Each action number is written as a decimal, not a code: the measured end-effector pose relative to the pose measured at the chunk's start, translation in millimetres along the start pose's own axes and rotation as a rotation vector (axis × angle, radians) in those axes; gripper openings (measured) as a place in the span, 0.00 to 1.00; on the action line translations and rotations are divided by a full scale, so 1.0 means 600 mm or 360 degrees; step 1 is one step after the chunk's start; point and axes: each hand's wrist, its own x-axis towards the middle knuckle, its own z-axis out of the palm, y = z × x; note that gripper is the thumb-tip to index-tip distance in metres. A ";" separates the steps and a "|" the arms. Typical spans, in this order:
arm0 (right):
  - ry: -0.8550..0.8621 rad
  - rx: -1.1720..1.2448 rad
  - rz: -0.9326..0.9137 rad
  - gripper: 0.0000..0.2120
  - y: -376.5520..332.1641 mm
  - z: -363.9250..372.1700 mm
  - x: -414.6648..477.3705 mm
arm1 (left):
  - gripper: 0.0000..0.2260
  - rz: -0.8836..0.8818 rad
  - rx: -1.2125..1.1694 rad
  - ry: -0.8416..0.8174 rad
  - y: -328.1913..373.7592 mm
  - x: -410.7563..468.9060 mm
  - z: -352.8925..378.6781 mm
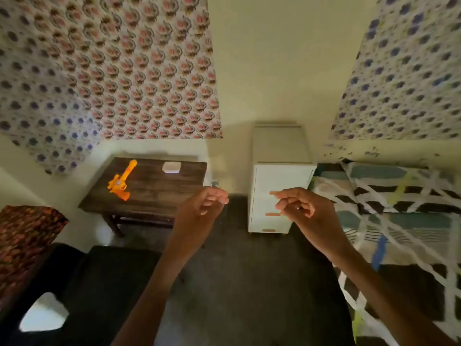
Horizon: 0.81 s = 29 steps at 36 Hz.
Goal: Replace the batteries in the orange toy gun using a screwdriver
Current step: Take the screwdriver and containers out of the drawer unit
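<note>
On the far-left desk the orange toy gun lies well apart from both your hands, and no screwdriver or batteries show, so you risk reaching the gun with nothing to turn its screw. Your left hand and right hand hang in mid-air, fingers loosely curled and released, holding and touching nothing.

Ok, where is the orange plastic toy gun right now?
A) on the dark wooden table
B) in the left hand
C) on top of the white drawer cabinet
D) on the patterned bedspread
A: the orange plastic toy gun lies on the dark wooden table, while the left hand and right hand are raised away from it, holding nothing.
</note>
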 end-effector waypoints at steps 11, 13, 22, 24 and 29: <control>0.0139 -0.0169 0.0438 0.09 0.267 -0.022 0.171 | 0.08 -0.0264 0.0179 -0.0559 -0.144 0.255 0.210; 0.0114 -0.0216 0.0497 0.08 0.332 -0.016 0.210 | 0.08 -0.0261 0.0254 -0.0681 -0.189 0.311 0.259; -0.0003 -0.0865 0.0588 0.19 0.635 0.030 0.355 | 0.09 -0.0350 0.0433 -0.1049 -0.432 0.527 0.497; -0.0060 -0.1153 0.0521 0.23 0.673 0.034 0.380 | 0.08 -0.0408 0.0503 -0.1104 -0.476 0.555 0.536; -0.0319 -0.1653 0.0378 0.38 0.768 0.046 0.422 | 0.20 -0.0363 0.0776 -0.1275 -0.566 0.614 0.643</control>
